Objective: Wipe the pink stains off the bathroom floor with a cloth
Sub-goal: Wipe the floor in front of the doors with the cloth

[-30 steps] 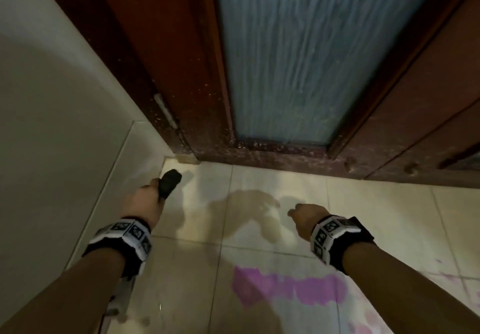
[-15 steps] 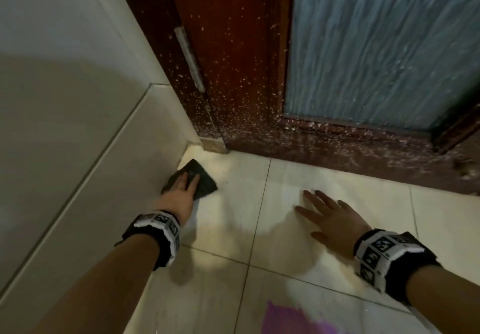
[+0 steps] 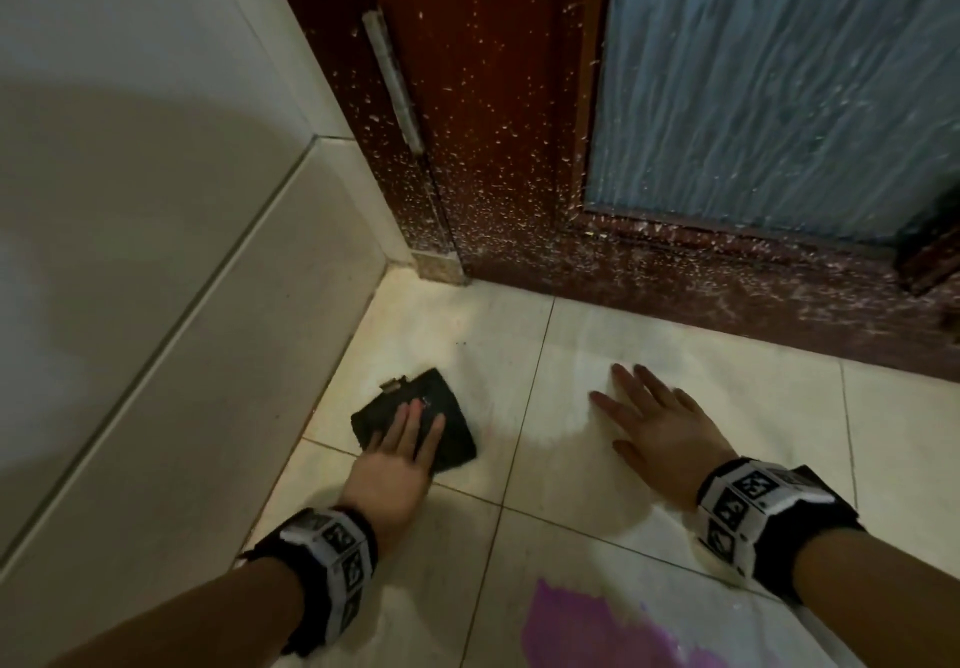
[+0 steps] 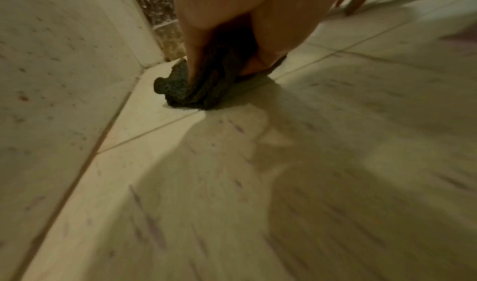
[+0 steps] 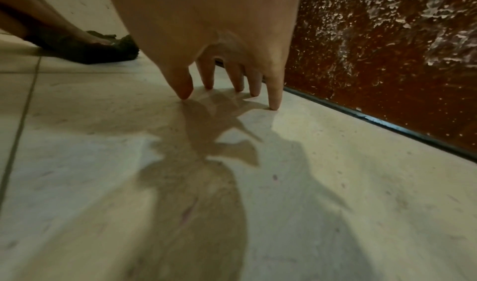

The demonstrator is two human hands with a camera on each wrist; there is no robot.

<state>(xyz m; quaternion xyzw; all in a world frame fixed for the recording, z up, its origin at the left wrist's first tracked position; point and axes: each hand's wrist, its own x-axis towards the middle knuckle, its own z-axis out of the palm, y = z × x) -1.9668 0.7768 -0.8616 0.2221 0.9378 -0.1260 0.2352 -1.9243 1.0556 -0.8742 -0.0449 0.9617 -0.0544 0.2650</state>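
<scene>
While the left hand (image 3: 395, 464) presses straight fingers on the dark cloth (image 3: 415, 425) at frame centre-left, the right hand (image 3: 670, 428) splays empty on floor tile (image 3: 649, 340); the pink stain (image 3: 582, 626), bottom centre, looks untouched, so the wiping remains.

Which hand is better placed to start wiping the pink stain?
Left. The left hand already presses the dark cloth flat on the floor, so it can drag it back to the pink stain. The right hand is bare, propped on tile.

Pink stain (image 3: 597, 631) cut by bottom edge.
</scene>
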